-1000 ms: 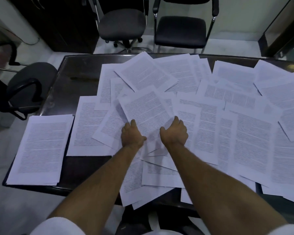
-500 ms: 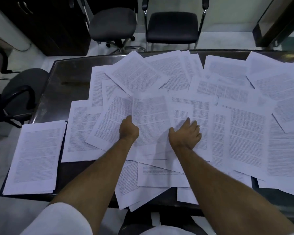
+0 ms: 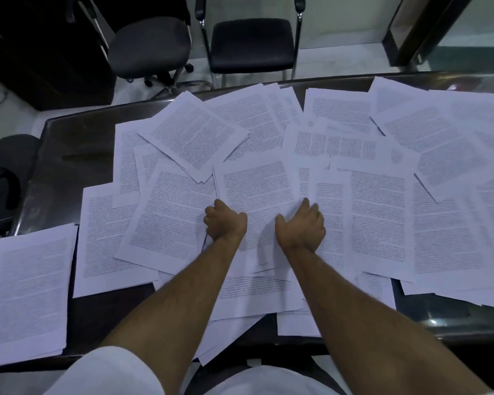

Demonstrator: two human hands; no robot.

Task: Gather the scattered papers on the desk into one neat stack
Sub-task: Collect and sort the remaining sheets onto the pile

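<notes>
Since the earlier frames both hands have gone a little further from the body, and the sheet between them now lies more straight than before. With the dark desk (image 3: 77, 149) as landmark: at its near left corner a separate pile of printed sheets (image 3: 26, 292) hangs partly over the edge, apart from the other sheets. Beyond the left end of the desk a black office chair (image 3: 3, 178) stands on the pale floor, and the left part of the desk top is bare, dark and glossy. Toward the middle of the desk the scattered papers (image 3: 382, 212) begin; they overlap each other at many angles and cover the desk up to its right end, and some sheets stick out over the near edge. On the middle of the desk, the left hand (image 3: 224, 222) has its fingers curled at the left edge of the middle sheet (image 3: 257, 192), and it seems to pinch this edge, though the fingertips are hidden. Just to the right of it the right hand (image 3: 300, 226) rests on the same sheet with fingers relaxed and close together, pressing the paper flat; both forearms are bare, with white sleeves at the bottom. Behind the far edge of the desk a swivel chair (image 3: 151, 49) and a black visitor chair (image 3: 251, 44) with chrome legs stand side by side. At the far right of the desk a dark door frame (image 3: 411, 32) rises with a glass panel beside it.
</notes>
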